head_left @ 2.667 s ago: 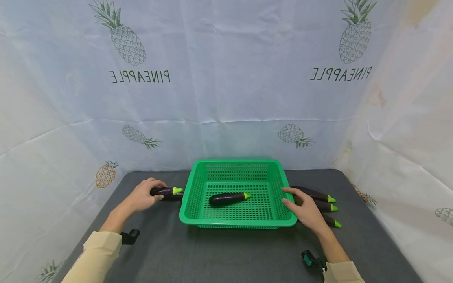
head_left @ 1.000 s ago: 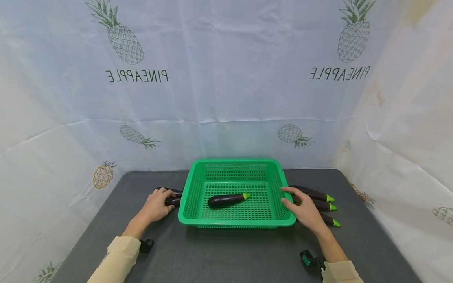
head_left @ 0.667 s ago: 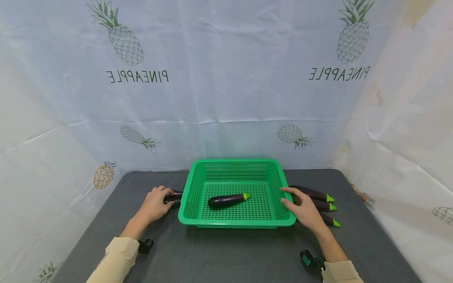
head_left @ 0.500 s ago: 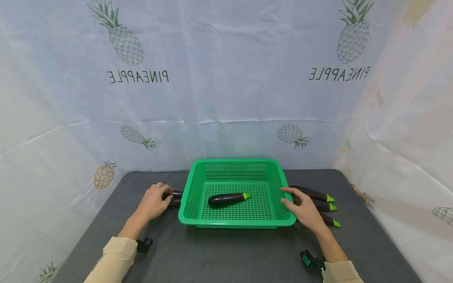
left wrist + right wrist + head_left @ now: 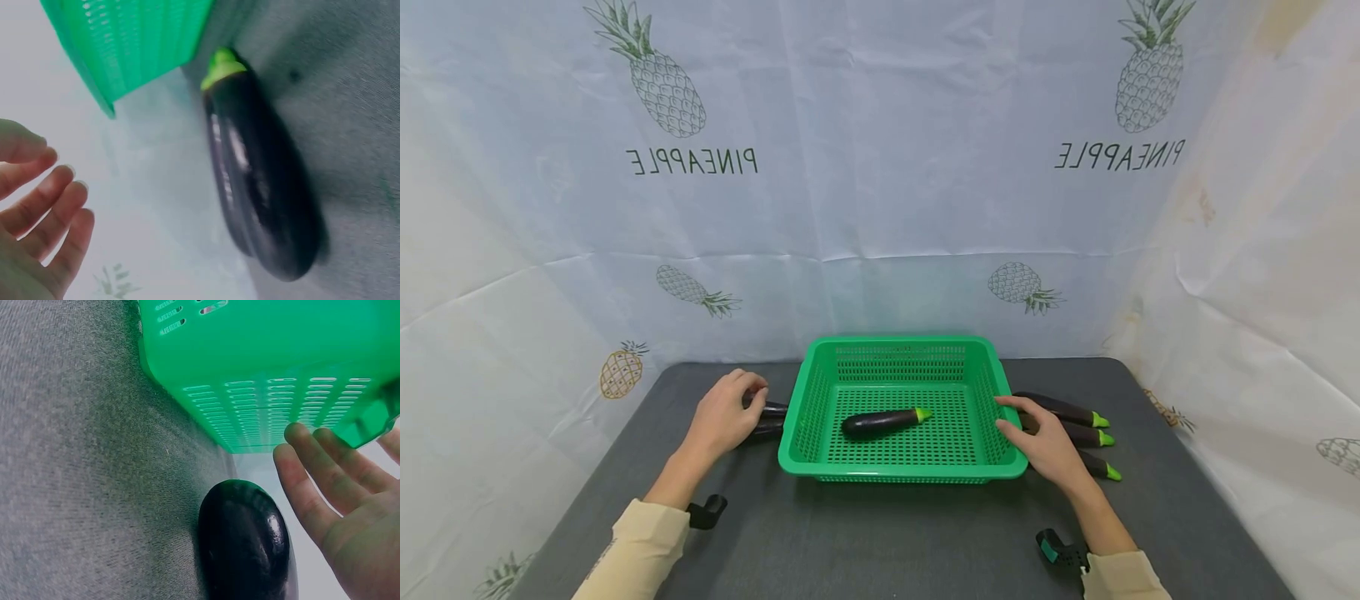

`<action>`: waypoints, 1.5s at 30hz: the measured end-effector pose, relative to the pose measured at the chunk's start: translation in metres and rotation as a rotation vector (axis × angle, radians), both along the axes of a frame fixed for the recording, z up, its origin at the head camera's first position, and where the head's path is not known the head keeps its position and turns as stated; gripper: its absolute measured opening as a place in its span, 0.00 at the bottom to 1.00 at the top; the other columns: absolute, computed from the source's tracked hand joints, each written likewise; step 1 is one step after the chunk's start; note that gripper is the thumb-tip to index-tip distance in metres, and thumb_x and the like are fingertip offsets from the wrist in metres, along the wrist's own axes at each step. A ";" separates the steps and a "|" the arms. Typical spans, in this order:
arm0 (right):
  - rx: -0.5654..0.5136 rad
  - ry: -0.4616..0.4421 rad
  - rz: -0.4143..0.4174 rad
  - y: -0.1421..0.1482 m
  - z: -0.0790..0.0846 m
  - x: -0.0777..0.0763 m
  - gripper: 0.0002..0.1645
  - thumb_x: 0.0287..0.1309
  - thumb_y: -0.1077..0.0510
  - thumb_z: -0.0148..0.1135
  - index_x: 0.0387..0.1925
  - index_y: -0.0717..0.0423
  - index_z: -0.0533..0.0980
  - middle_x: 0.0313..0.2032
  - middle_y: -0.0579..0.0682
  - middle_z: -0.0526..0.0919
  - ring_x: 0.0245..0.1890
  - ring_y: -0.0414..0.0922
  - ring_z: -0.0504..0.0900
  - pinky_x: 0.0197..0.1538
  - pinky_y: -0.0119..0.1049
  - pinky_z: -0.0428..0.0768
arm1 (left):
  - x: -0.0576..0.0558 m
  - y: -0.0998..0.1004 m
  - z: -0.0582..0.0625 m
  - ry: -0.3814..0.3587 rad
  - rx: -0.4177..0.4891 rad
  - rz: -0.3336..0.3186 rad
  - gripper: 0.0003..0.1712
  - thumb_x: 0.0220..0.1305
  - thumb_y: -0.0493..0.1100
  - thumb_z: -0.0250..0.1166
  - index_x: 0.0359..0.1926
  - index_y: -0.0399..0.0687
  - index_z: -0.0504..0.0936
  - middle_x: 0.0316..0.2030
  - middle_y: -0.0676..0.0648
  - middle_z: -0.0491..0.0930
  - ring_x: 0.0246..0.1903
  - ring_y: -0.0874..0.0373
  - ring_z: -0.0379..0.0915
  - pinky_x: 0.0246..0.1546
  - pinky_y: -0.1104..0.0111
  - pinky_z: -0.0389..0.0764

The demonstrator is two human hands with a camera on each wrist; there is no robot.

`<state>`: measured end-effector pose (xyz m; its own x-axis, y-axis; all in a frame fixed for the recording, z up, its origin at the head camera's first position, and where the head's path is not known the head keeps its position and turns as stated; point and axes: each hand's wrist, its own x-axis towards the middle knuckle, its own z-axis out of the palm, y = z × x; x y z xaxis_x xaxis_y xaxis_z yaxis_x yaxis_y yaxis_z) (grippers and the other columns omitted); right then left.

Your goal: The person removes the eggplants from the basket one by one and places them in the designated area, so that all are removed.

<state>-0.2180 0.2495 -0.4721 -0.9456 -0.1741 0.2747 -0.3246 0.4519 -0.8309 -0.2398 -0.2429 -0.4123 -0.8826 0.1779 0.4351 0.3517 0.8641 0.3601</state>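
Note:
My left hand (image 5: pixel 726 410), fingers relaxed and holding nothing, hovers over two dark purple eggplants. In the left wrist view the fingers stand apart from the eggplant pair (image 5: pixel 265 181), which lies side by side on the table with a bright green stem cap toward the basket. A green plastic basket (image 5: pixel 895 475) sits in the middle, with one eggplant (image 5: pixel 880 423) lying on its slotted floor. My right hand (image 5: pixel 1051 446) holds the basket's right rim, thumb and forefinger over the top. Its other fingers (image 5: pixel 331 469) lie along the outer wall in the right wrist view.
Three eggplants (image 5: pixel 1093 439) lie fanned out right of the basket, green caps pointing right, partly hidden by my right hand. The dark grey tabletop (image 5: pixel 865 533) stretches in front of the basket. A pineapple-printed white cloth (image 5: pixel 895 208) hangs behind and at the sides.
The left hand let go of the eggplant it held, which now lies beside the other left of the basket, then rose slightly off the pair. The right hand and basket stayed put.

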 end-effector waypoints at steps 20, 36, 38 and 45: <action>0.010 -0.003 -0.005 0.000 0.000 0.001 0.27 0.73 0.51 0.62 0.68 0.55 0.73 0.66 0.61 0.72 0.49 0.45 0.81 0.42 0.37 0.81 | 0.014 0.043 0.038 0.109 0.048 -0.104 0.06 0.70 0.37 0.64 0.43 0.42 0.86 0.40 0.45 0.81 0.40 0.48 0.78 0.40 0.51 0.81; 0.011 -0.013 -0.014 0.000 0.002 0.001 0.27 0.73 0.50 0.62 0.68 0.55 0.73 0.67 0.61 0.72 0.51 0.49 0.82 0.44 0.37 0.82 | 0.015 0.086 0.060 0.105 0.041 -0.234 0.06 0.68 0.39 0.67 0.44 0.45 0.86 0.40 0.49 0.81 0.41 0.51 0.78 0.40 0.55 0.81; 0.009 -0.012 -0.020 0.001 0.002 0.001 0.27 0.72 0.51 0.62 0.68 0.55 0.73 0.67 0.61 0.72 0.50 0.48 0.82 0.44 0.37 0.82 | 0.013 0.092 0.062 0.090 0.034 -0.250 0.07 0.69 0.40 0.66 0.45 0.46 0.86 0.41 0.49 0.81 0.43 0.51 0.78 0.41 0.55 0.82; 0.005 0.002 -0.004 0.000 0.002 0.001 0.27 0.72 0.51 0.62 0.67 0.56 0.73 0.66 0.62 0.72 0.48 0.45 0.82 0.42 0.38 0.82 | 0.005 0.109 0.069 0.021 0.031 -0.283 0.07 0.71 0.42 0.65 0.47 0.48 0.86 0.44 0.49 0.81 0.45 0.52 0.77 0.45 0.56 0.81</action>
